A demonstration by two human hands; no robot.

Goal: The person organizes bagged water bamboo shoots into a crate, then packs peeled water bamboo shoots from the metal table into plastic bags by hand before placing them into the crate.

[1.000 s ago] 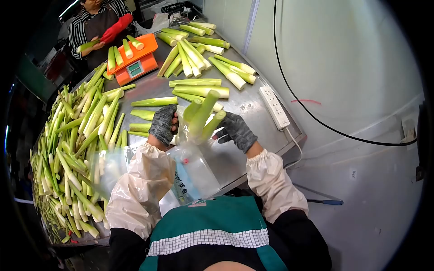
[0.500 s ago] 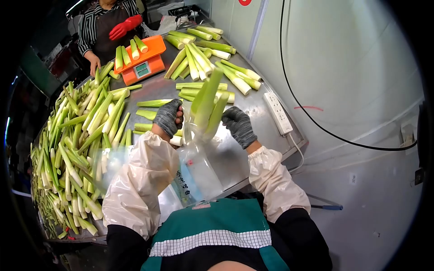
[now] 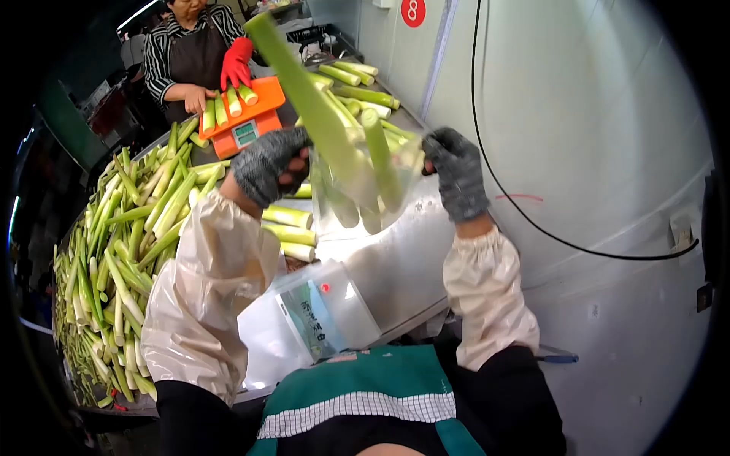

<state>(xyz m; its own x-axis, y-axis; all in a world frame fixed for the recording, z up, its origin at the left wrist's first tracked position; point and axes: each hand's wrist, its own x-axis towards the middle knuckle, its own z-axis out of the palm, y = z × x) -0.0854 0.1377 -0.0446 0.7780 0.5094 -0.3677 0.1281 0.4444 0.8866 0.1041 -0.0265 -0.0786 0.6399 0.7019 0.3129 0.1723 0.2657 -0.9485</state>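
Between my hands a clear plastic bag (image 3: 411, 169) is stretched by its rim, with several green-and-white water bamboo shoots (image 3: 334, 144) standing inside. One long shoot leans up and left, well out of the bag. My left hand (image 3: 270, 166), in a grey glove with bare fingertips, is closed on the bag's left edge. Gripping the right edge, my gloved right hand (image 3: 456, 175) has its fingers pinched. Below them, flat printed plastic bags (image 3: 308, 319) lie at the table's near edge. More cut shoots (image 3: 289, 226) lie behind my left wrist.
A large heap of shoots (image 3: 125, 266) covers the table's left side. Beyond it stands an orange scale (image 3: 245, 131) bearing several shoots, with a co-worker's red glove (image 3: 237, 64) and bare hand (image 3: 196, 99) there. A metal table (image 3: 403, 243) borders the wall; a black cable (image 3: 525, 201) hangs there.
The bag and shoots have been lifted, and both hands have moved up and apart. The bag's mouth is now spread wide. The co-worker's hands have come onto the scale's shoots.
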